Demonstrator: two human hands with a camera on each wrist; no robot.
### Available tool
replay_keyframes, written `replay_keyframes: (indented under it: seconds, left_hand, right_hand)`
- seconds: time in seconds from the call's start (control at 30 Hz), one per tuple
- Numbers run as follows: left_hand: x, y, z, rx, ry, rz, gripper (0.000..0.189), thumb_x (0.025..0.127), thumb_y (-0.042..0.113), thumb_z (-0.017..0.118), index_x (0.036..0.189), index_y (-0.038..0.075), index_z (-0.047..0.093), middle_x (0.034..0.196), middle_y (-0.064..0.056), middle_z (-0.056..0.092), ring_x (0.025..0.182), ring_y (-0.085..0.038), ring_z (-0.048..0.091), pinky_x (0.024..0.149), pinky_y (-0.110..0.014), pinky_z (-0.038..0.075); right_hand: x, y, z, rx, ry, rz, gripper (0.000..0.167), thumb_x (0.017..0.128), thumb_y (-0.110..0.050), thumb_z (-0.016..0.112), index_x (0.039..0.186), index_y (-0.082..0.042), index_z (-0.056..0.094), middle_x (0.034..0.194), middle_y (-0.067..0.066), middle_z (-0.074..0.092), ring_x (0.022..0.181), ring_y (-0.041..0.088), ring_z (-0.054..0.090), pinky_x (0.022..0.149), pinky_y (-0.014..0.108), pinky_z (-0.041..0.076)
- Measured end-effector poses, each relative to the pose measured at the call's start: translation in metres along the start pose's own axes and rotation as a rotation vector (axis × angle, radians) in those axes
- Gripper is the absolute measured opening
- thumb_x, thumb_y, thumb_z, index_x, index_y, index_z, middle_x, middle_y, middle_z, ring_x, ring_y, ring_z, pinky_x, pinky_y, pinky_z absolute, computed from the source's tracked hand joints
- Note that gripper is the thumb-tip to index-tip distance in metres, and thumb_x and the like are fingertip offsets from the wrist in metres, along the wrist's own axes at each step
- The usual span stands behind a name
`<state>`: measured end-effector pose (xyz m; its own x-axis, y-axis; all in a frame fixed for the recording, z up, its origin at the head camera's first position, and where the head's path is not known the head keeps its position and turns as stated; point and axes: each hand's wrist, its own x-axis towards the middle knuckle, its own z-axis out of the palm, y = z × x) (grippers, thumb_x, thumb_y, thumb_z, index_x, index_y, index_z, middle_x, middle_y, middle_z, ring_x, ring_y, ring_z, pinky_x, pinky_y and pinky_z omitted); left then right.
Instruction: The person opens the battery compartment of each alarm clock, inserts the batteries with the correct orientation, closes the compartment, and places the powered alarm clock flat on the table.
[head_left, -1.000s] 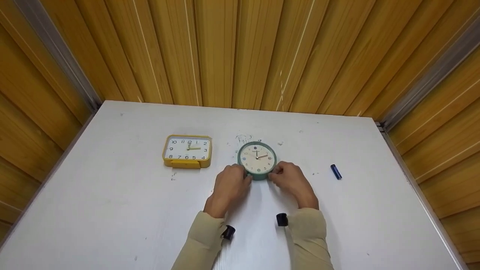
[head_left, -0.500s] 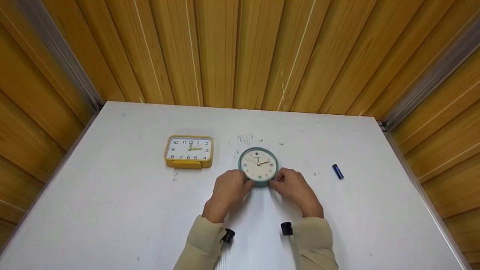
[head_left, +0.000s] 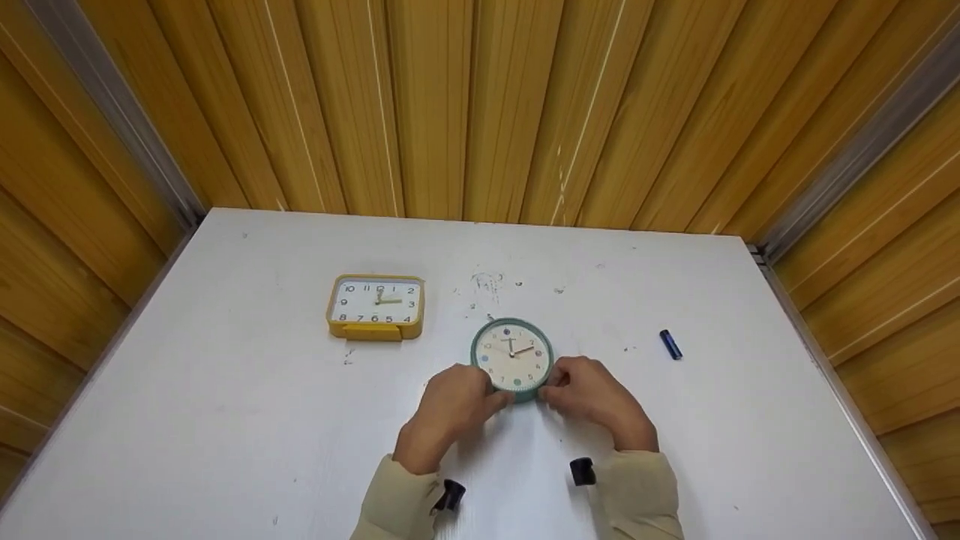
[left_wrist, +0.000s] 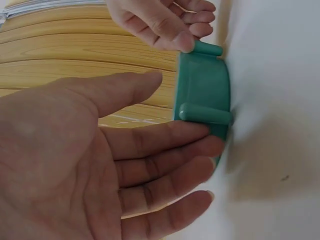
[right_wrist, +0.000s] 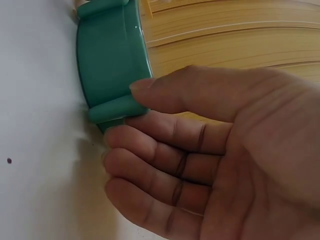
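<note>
A round green alarm clock (head_left: 512, 355) with a cream dial lies face up on the white table (head_left: 247, 420). Two short green feet stick out from its near side; the left wrist view shows one foot (left_wrist: 205, 114) close up. My left hand (head_left: 451, 409) is at the clock's lower left, its fingers fairly straight and touching that foot, the thumb held apart from it. On the lower right, my right hand (head_left: 596, 397) pinches the other foot (right_wrist: 119, 108) between thumb and index finger. The clock's back is hidden.
A yellow rectangular alarm clock (head_left: 376, 307) lies to the left, face up. Off to the right is a blue battery (head_left: 671, 345). Wood-patterned panels (head_left: 435, 112) rise behind the table and along both sides.
The green clock has slid across the table toward me, with both hands moving back alongside it. The yellow clock and the battery have stayed in place.
</note>
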<state>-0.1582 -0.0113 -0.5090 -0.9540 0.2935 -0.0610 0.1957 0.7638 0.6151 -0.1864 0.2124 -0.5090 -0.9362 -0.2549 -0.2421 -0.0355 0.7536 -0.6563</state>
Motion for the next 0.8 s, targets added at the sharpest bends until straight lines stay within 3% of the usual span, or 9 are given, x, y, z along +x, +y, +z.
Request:
replay_keyframes:
  seconds: [0.27,0.5,0.67,0.8]
  left_hand:
    - [-0.009,0.005,-0.001,0.010,-0.078,-0.023,0.042,0.098,0.036,0.078,0.068,0.012,0.062,0.059,0.004,0.044,0.056,-0.012,0.042,0.054,-0.028,0.034]
    - [-0.011,0.007,-0.004,0.023,-0.116,-0.001,0.049,0.098,0.039,0.076,0.061,0.016,0.054,0.057,0.005,0.042,0.056,-0.013,0.041,0.056,-0.030,0.035]
    - [-0.011,-0.003,-0.015,-0.035,-0.154,-0.007,0.040,0.099,0.038,0.074,0.068,0.014,0.065,0.061,0.005,0.050,0.057,-0.013,0.046,0.057,-0.031,0.038]
    - [-0.007,-0.019,-0.026,-0.059,-0.128,-0.054,0.030,0.100,0.033,0.074,0.084,0.008,0.076,0.073,0.002,0.061,0.065,-0.015,0.052,0.063,-0.034,0.045]
  right_hand:
    - [-0.008,0.000,-0.004,-0.007,-0.061,-0.056,0.013,0.086,-0.005,0.079,0.082,-0.007,0.067,0.075,-0.001,0.062,0.069,0.016,0.055,0.064,0.032,0.046]
    - [-0.008,0.002,-0.005,0.004,-0.062,-0.057,0.012,0.086,-0.006,0.079,0.083,-0.008,0.068,0.078,-0.002,0.064,0.071,0.016,0.055,0.065,0.033,0.046]
    - [-0.006,0.003,-0.005,0.009,-0.056,-0.041,0.011,0.089,-0.008,0.079,0.085,-0.009,0.068,0.079,-0.002,0.065,0.073,0.017,0.057,0.067,0.033,0.047]
    - [-0.004,0.007,-0.008,0.010,-0.035,-0.032,0.009,0.090,-0.010,0.078,0.087,-0.011,0.070,0.082,-0.002,0.067,0.075,0.017,0.058,0.068,0.034,0.048]
